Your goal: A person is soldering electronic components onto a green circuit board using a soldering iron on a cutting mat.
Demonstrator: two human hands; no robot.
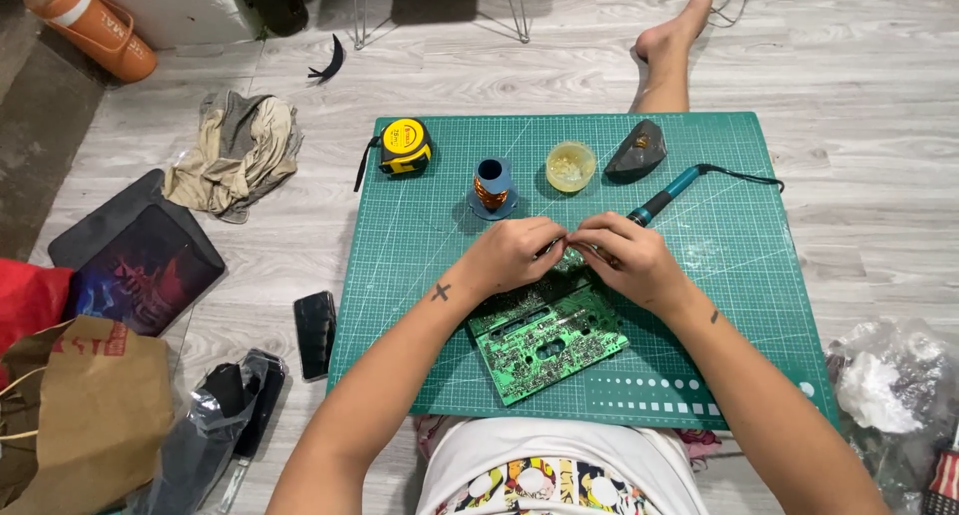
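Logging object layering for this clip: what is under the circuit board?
The circuit board lies flat on the green cutting mat; only mat shows around it. Its far edge is covered by the left hand and right hand, so anything beneath there cannot be seen.

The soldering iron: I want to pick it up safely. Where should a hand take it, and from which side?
Grip the soldering iron by its teal handle, coming from the right hand's side. The tip end lies hidden behind that hand, and the cord trails off the far end.
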